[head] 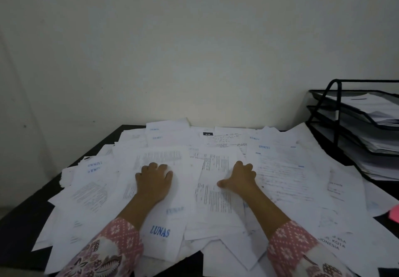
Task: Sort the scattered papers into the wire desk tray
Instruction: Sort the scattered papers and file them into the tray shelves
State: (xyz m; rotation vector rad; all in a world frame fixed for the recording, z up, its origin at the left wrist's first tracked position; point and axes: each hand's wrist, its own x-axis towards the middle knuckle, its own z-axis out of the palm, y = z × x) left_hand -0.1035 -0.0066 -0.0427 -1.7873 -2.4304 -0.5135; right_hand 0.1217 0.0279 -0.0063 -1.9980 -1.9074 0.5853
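Pale bare wall [194,50] rises behind my dark desk [28,216], which is covered by scattered white printed papers [287,175], some stamped LUNAS in blue. Left of the black wire desk tray [336,112], whose tiers already hold paper stacks, my left hand [154,179] and right hand [241,179] rest on the papers, fingers bent and pressing down, gripping nothing.
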